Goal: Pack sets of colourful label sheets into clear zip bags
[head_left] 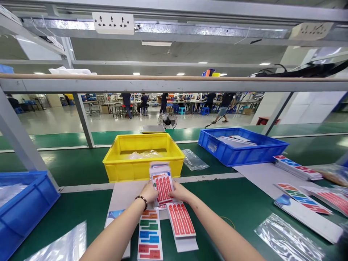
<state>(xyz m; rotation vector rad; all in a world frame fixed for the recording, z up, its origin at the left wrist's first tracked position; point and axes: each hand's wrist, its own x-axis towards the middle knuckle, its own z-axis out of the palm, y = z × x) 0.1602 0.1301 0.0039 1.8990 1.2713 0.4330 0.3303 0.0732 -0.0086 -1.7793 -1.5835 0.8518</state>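
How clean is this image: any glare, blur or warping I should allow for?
Head view: glare streaks the clear bag at lower right; the held stack looks soft at its upper end; the overhead rails look stretched toward the edges; the distant workers are too small for detail.

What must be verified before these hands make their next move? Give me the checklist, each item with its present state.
1. Left hand and right hand both on the bundle: ok, one at each side.
2. Number of sheets in the bundle: cannot tell.
3. Yellow bin upright and open-topped: ok, just beyond the hands.
4. Yellow bin empty: not ok, clear plastic lies inside.
5. Blue-and-white sheets clear of the arms: not ok, the left forearm passes over them.
6. Red label stack in front of the person: ok, between the forearms.
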